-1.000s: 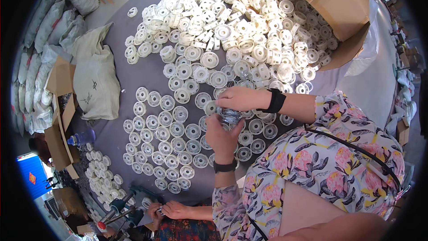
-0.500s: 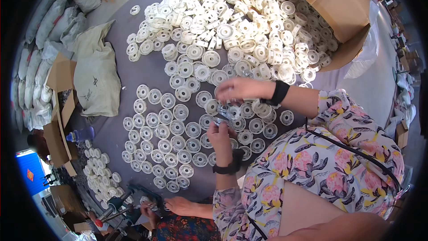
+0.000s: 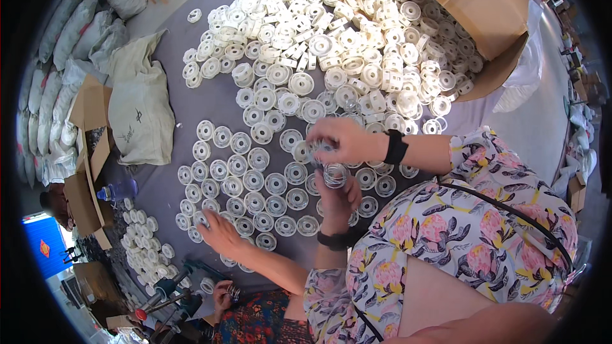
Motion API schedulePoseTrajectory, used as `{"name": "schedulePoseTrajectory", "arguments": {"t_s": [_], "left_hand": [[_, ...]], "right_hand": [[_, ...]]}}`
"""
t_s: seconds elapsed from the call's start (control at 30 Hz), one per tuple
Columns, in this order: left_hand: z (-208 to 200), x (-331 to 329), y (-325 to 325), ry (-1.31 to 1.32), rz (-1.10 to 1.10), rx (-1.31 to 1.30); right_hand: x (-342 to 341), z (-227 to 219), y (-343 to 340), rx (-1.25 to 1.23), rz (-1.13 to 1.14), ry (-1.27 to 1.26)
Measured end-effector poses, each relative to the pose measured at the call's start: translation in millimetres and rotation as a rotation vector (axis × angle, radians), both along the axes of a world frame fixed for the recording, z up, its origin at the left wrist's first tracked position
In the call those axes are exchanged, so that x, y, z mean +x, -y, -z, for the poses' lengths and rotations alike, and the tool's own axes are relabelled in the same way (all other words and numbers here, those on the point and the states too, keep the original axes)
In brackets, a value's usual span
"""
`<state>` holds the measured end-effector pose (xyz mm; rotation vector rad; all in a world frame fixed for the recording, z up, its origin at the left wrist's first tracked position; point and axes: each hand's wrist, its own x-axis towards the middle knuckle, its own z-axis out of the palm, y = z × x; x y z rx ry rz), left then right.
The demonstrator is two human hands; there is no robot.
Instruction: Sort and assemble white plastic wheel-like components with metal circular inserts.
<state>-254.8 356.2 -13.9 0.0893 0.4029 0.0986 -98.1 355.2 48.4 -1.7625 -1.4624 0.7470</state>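
Note:
My left hand, with a black band at the wrist, is closed around a few shiny round rings, clear or metallic. Just above it, my right hand has its fingers curled down. A glint shows under its fingertips, but I cannot make out what they hold. Both hands are over rows of round white wheel-like parts laid flat on the grey-covered table. Many of these parts have shiny centres. The right hand covers some of them.
A big heap of white wheel-like parts spills from a cardboard box at the far right. At left, a co-worker's hand reaches over the rows, near a dark hand press. A pale sack and a clear bottle sit left.
My left hand has moved slightly right, turning the shiny rings face up. My right hand has lowered, its fingers curling. The co-worker's hand has reached up onto the laid-out parts.

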Motion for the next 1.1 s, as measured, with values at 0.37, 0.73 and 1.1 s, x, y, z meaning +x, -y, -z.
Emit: {"name": "schedulePoseTrajectory", "arguments": {"t_s": [0.37,0.73,1.1], "left_hand": [[22,-24,-59,-0.611,-0.146,1.199],[27,-28,-75,-0.502,0.087,1.527],[23,6,-79,-0.498,-0.044,0.205]], "right_hand": [[14,36,14,-0.76,0.176,-1.242],[8,53,-1,-0.911,0.039,-1.007],[22,48,-33,-0.244,-0.275,-0.046]]}}
